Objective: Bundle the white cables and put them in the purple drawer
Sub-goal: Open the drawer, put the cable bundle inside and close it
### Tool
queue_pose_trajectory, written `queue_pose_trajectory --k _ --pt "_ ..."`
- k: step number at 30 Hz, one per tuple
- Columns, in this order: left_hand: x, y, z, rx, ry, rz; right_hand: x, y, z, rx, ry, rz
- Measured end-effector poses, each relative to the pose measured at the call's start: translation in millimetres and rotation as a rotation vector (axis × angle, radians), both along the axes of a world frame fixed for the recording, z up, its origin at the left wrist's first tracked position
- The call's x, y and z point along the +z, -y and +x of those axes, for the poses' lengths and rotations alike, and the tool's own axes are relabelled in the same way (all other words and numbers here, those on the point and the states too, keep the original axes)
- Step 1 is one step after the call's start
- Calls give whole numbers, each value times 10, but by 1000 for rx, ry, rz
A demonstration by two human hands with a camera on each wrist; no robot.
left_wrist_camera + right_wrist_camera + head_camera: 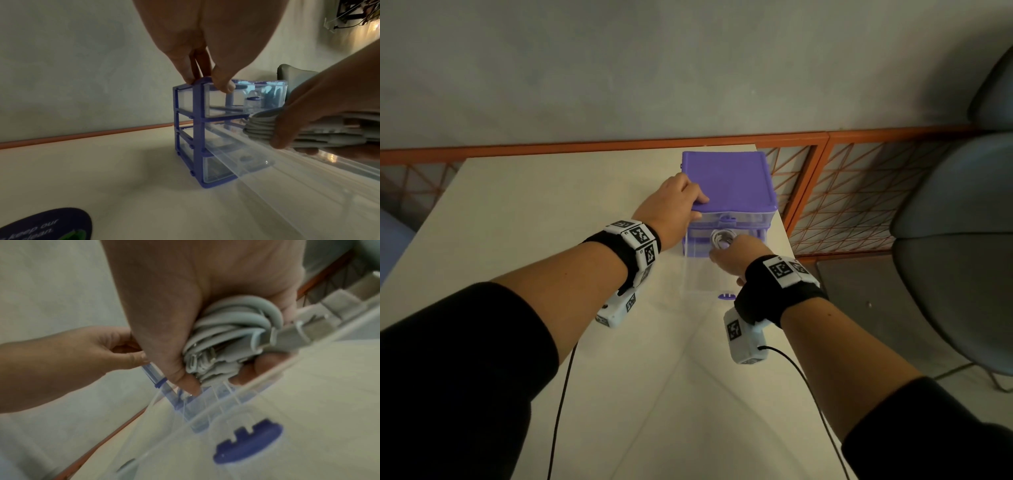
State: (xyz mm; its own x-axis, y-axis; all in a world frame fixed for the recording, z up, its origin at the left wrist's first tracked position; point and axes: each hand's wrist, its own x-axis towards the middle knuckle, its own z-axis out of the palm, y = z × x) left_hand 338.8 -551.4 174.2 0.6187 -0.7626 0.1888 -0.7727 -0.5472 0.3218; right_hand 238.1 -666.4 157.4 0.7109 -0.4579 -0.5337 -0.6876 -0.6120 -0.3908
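A purple drawer unit (727, 181) (197, 129) with clear drawers stands at the table's far edge. Its middle clear drawer (697, 274) (257, 155) is pulled out toward me, its purple knob (726, 296) (248, 444) at the front. My left hand (674, 205) (205, 65) grips the unit's top front-left corner, thumb on the front edge. My right hand (736, 255) (195, 305) grips a coiled bundle of white cables (722, 238) (261, 129) (226, 344) over the open drawer, close to the unit's face.
The beige table (551, 222) extends toward me. An orange metal railing (842, 192) runs behind it. A grey chair (962, 240) stands to the right. A dark round sticker (45, 225) lies on the table at the left.
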Motion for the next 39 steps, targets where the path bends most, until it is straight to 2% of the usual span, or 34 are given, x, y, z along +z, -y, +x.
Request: queue_pose_trajectory --k 5,9,11,14,20,25,31,37,39 --pt "1 1 1 -5 3 10 -53 -44 125 -102 56 18" --pt "-14 -1 -2 -4 9 6 -221 -135 167 -381 147 -4" --pt "-29 -2 -9 3 23 5 -303 -174 154 -433 186 -75" --pt "-39 -2 -8 4 27 -1 -399 -228 151 -339 200 -307" --pt "-60 -17 -14 -1 30 -23 -504 -270 118 -265 286 -477" --pt "-62 -21 -10 1 45 -21 -512 -259 139 -275 307 -467" --pt "-80 -4 -15 28 51 -34 -461 -232 116 -308 311 -358" --pt "-83 11 -39 45 53 -36 -503 -242 -122 -119 419 -400" --pt "-82 14 -47 48 49 -34 -498 -236 -156 -104 432 -415"
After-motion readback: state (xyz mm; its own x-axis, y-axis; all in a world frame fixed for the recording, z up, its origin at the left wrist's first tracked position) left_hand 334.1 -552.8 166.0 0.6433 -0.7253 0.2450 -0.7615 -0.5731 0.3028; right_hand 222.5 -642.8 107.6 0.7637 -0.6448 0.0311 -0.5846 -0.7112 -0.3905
